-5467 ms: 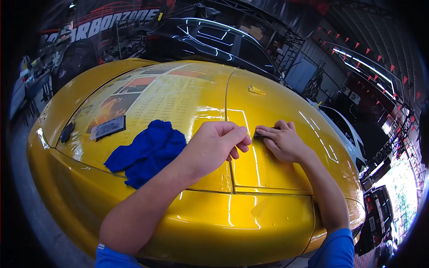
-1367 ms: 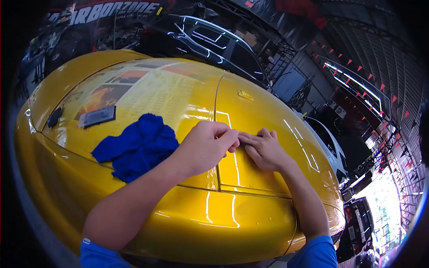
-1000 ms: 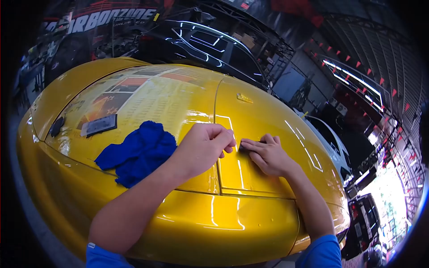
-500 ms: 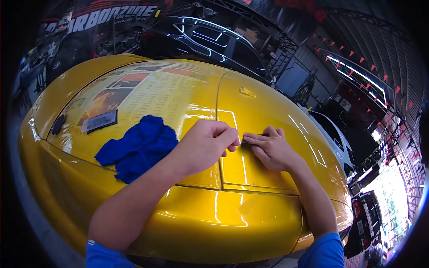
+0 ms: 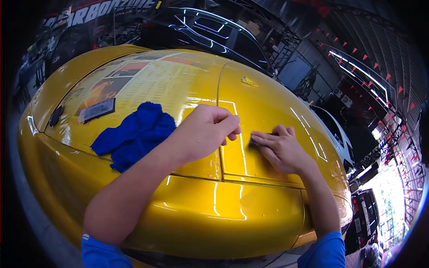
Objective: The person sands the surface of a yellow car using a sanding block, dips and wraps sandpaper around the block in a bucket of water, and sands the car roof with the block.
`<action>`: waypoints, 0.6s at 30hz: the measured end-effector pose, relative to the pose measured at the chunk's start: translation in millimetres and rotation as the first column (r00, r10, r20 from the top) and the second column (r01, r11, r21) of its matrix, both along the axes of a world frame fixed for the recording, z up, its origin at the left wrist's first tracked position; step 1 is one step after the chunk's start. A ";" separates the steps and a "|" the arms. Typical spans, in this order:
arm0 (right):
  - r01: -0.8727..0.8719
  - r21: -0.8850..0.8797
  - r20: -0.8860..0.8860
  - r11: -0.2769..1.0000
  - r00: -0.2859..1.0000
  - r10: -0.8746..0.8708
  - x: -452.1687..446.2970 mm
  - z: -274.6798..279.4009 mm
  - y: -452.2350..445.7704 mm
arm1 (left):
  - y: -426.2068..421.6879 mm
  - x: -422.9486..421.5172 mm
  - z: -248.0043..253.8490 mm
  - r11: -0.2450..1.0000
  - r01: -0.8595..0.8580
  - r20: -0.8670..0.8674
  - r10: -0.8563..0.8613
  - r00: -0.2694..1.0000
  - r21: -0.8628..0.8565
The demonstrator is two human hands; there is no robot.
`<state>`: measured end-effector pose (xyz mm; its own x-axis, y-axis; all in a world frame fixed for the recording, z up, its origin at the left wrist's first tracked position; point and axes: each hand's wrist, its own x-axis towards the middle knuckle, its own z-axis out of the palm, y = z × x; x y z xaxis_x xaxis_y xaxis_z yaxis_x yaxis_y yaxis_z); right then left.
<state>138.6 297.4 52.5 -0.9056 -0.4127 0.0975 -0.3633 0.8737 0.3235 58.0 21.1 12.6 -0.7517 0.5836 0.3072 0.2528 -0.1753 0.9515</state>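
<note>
Shift since the previous frame: the right hand [image 5: 282, 151] and its pad sit farther right of the seam, so the gap to the left hand [image 5: 203, 133] is wider.
Dark pad [image 5: 253, 142]: flat on the glossy yellow car panel [image 5: 272, 107], right of the panel seam [image 5: 222, 169]; mostly hidden by the fingers.
Right grip: fingers laid over the pad, holding it against the paint.
Left grip: fingers curled in, thumb against the forefinger, just left of the pad and apart from it; whether anything is pinched there, I cannot tell.
Blue cloth [image 5: 136, 134]: crumpled on the neighbouring panel [image 5: 154, 85], left of the left wrist.
Flat block [image 5: 99, 110]: dark-edged with a greyish face, lying just beyond the cloth.
Small black object [image 5: 56, 116]: at the far left of that panel, too small to identify.
Badge [image 5: 249, 81]: yellow, raised, beyond the right hand.
Sleeves: blue, at both upper arms.
Background: a dark car [image 5: 223, 38] behind, red pennants [image 5: 355, 50] at upper right.
</note>
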 end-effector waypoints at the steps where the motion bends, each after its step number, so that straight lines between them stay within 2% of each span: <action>1: -0.010 -0.001 0.000 1.000 1.000 0.010 2.7 0.6 -1.2 | -1.7 -0.9 -0.1 1.000 0.000 -0.015 0.000 1.000 -0.009; 10: 0.058 -0.010 0.030 0.998 0.998 -0.058 -4.2 6.0 -5.6 | -0.6 -0.9 -1.1 0.999 0.024 0.011 -0.024 1.000 0.026; 12: 0.102 0.076 0.022 0.992 0.994 -0.104 -15.6 9.3 -7.5 | -2.3 0.3 0.1 0.999 0.032 0.005 -0.032 0.999 -0.009; 14: 0.115 0.037 0.030 0.993 0.993 -0.116 -16.5 6.1 -5.9 | -1.4 2.4 2.0 0.998 0.020 0.001 -0.020 1.000 -0.058; 16: 0.063 0.023 -0.013 0.998 0.998 -0.063 -11.4 1.5 -3.9 | -0.6 -0.5 3.1 0.999 0.044 -0.006 -0.044 0.999 -0.029; 18: 0.095 0.020 0.020 0.995 0.995 -0.096 -20.3 4.8 -2.5 | -4.2 -4.8 -1.6 1.000 0.001 -0.023 -0.001 1.000 0.017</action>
